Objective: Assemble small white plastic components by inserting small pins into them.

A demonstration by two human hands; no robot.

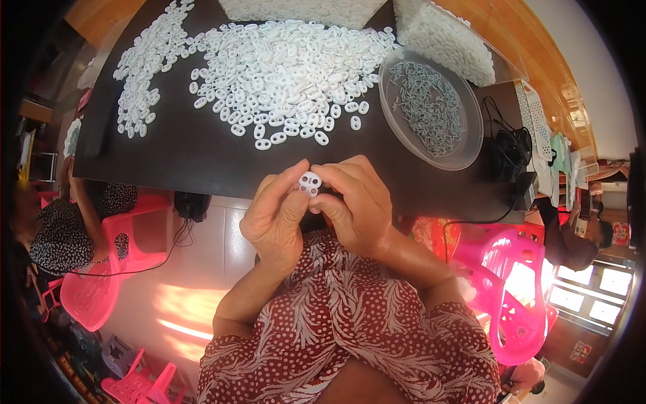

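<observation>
White plastic shows between the fingertips of both hands: a small rounded piece with dark round holes, held up at the near edge of the dark brown counter. The left hand has its grip closed on the piece from one side, thumb and forefinger pinching; the right hand grips it from the other. Whether it is one part or several together, I cannot tell. Beyond the hands, a broad heap of white two-holed plastic ovals covers the counter's middle, and a narrower strip of similar ovals lies toward the far left corner. Nearer the right edge sits a round clear plastic tray containing small grey metallic pieces.
</observation>
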